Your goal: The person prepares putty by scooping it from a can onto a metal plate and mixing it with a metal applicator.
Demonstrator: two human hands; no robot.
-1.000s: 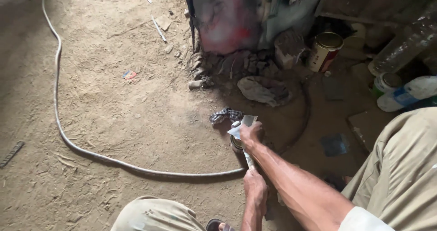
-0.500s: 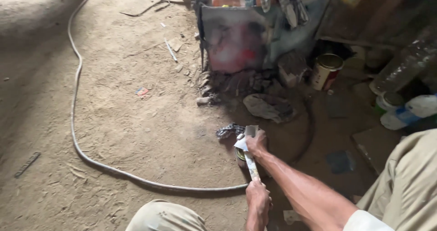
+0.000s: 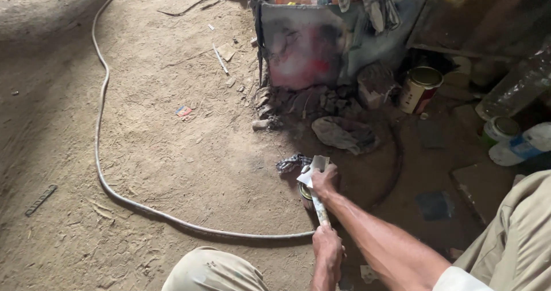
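My right hand [image 3: 326, 181] reaches forward from the right and is closed on a white scrap [image 3: 313, 167], pressing it on top of a small round tin [image 3: 306, 191] on the dirt floor. Nearer to me, my left hand [image 3: 328, 251] grips the lower end of a thin pale stick [image 3: 319, 212]. The stick runs up to the tin under my right hand. The tin is mostly hidden by that hand. A dark crumpled rag [image 3: 291, 163] lies just left of the tin.
A long hose [image 3: 100, 153] curves across the dirt floor at left. A paint-stained box [image 3: 310, 44] stands behind, with stones and a grey cloth [image 3: 344, 133] at its foot. Paint cans [image 3: 420, 89], a lidded tin [image 3: 498, 129] and plastic bottles [image 3: 522, 144] sit at right. My knees [image 3: 212, 271] frame the bottom.
The view has tilted up and left, so everything sits lower and further right in the picture. Both hands keep their grip at the tin.
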